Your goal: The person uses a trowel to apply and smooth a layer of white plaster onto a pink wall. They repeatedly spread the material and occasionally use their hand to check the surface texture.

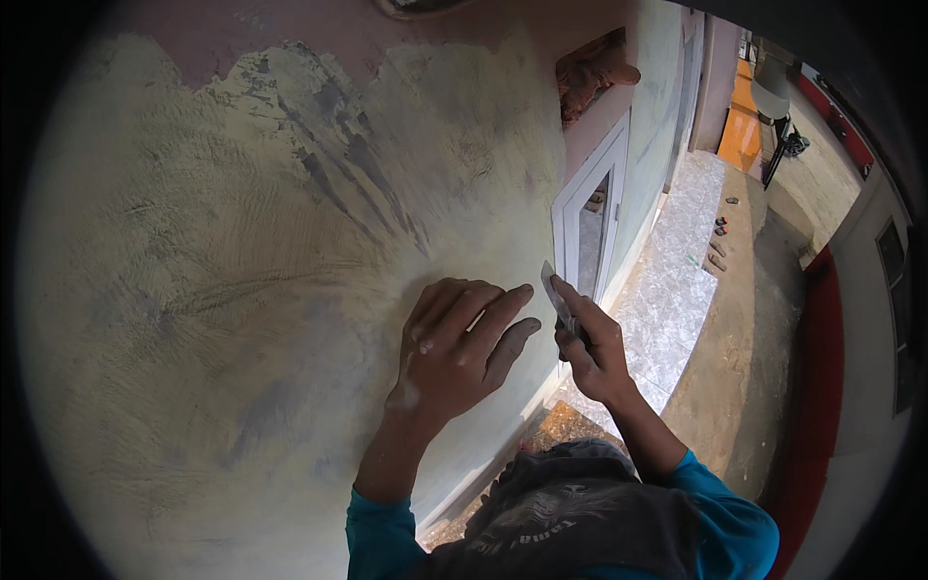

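My right hand [597, 350] grips a putty knife [553, 290], its thin metal blade pointing up and away from me. Left of it, my left hand [447, 346] is open and holds nothing, with the fingers bent and the thumb apart from them. Whitish dust or filler marks its knuckles and wrist. Close by that hand stands a wall [242, 377] coated in pale greenish-cream filler, with rough ridges and greyish streaks. Whether the left hand touches the wall, I cannot tell. Pinkish paint [242, 29] shows above the coating.
A white-framed window [570, 217] sits in the wall just beyond the putty knife. Above it, a recess exposes red bricks [588, 82]. To the right, a pale shiny floor strip [667, 319] borders a concrete floor [735, 358] with several sandals. An orange board [742, 121] stands farther off.
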The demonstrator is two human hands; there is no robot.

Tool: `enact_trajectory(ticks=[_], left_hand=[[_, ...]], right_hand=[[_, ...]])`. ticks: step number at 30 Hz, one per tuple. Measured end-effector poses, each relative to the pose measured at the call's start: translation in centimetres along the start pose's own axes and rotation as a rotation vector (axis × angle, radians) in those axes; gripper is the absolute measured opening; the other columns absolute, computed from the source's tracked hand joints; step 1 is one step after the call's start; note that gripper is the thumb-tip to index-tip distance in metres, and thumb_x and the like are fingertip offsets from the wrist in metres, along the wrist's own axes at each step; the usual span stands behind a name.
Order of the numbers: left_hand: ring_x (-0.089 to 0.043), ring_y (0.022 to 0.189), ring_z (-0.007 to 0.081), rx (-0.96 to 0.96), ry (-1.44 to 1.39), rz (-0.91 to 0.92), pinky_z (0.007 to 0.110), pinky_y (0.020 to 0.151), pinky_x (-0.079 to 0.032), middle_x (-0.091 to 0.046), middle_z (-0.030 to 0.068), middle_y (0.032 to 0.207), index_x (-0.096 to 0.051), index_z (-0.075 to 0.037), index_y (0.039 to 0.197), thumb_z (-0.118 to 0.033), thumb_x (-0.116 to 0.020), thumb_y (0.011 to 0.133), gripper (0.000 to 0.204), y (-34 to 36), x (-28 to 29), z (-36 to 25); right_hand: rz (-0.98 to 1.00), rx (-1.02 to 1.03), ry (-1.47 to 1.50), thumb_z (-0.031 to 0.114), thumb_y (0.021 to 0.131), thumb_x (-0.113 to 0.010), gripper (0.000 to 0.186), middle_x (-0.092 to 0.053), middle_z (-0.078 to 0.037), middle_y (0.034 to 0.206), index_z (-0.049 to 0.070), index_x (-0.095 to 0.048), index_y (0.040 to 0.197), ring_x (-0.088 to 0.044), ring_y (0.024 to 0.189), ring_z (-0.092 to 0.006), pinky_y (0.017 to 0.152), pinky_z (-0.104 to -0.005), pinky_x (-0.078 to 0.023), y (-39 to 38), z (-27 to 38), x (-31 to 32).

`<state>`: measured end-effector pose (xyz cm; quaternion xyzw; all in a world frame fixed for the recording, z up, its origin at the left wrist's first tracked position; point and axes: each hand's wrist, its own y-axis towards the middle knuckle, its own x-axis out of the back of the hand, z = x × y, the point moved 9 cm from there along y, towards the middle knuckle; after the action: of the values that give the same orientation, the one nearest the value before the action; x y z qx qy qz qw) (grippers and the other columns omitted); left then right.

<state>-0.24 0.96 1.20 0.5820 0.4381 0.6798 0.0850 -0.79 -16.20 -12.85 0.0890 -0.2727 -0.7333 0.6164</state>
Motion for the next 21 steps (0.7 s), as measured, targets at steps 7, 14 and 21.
enact_trajectory(ticks=[7, 14, 21], left_hand=[[-0.071, 0.116, 0.0265, -0.389, 0.606, -0.29, 0.047, 0.1, -0.057, -0.071, 0.0076, 0.12, -0.076, -0.01, 0.132, -0.03, -0.089, 0.092, 0.047, 11.8, 9.0, -1.7], [-0.037, 0.16, 0.0488, -0.159, 1.006, -0.086, 0.067, 0.135, -0.024, -0.037, 0.0263, 0.171, -0.025, 0.005, 0.172, -0.051, -0.093, 0.078, 0.129, 18.6, 11.5, 2.0], [-0.029, 0.17, 0.0346, -0.136, 1.045, -0.098, 0.059, 0.141, -0.019, -0.035, 0.0234, 0.179, -0.015, -0.002, 0.178, -0.064, -0.091, 0.08, 0.139, 17.8, 10.8, 2.5]], right_hand=[[-0.16, 0.063, -0.045, 0.024, 0.114, -0.062, 0.054, -0.07, -0.005, 0.092, 0.009, -0.056, 0.167, -0.056, 0.07, -0.0098, 0.067, -0.0298, -0.048, 9.6, 4.2, 2.1], [-0.236, 0.359, -0.125, 0.021, 0.111, -0.067, 0.05, -0.069, -0.014, 0.088, 0.013, -0.064, 0.161, -0.062, 0.071, -0.0166, 0.071, -0.0343, -0.053, 16.8, 9.8, 0.9], [-0.263, 0.515, -0.291, 0.018, 0.11, -0.067, 0.046, -0.074, -0.02, 0.085, 0.013, -0.068, 0.156, -0.075, 0.075, -0.0316, 0.075, -0.0426, -0.059, 19.6, 13.5, 0.9]])
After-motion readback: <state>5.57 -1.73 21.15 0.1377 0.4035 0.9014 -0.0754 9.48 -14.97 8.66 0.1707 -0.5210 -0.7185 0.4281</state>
